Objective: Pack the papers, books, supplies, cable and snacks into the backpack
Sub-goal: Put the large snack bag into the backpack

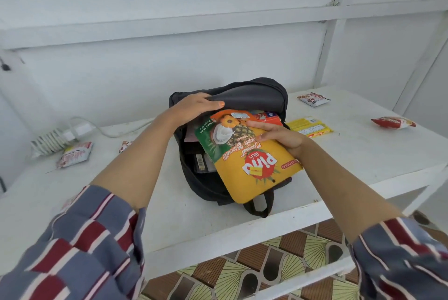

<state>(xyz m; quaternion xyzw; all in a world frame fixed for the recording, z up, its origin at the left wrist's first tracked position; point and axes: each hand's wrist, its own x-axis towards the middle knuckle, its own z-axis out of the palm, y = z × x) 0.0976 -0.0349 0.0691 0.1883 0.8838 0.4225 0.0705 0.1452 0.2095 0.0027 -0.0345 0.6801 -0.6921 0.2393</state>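
Note:
A black backpack point(211, 190) lies open on the white table point(189, 217). My left hand point(196, 107) grips the edge of its top flap and holds it up. My right hand point(281, 137) holds a large yellow Pina biscuit bag point(244, 168), whose top end sits in the backpack's mouth. Books and papers show inside the backpack, partly hidden by the bag. A white cable with a plug block point(80, 128) lies at the far left of the table.
Small snack packets lie on the table: two at the left point(75, 154) point(124, 145), one at the back right point(313, 99), a red one at the far right point(392, 122). A yellow packet point(310, 127) lies beside the backpack. A white wall stands behind; patterned floor shows below.

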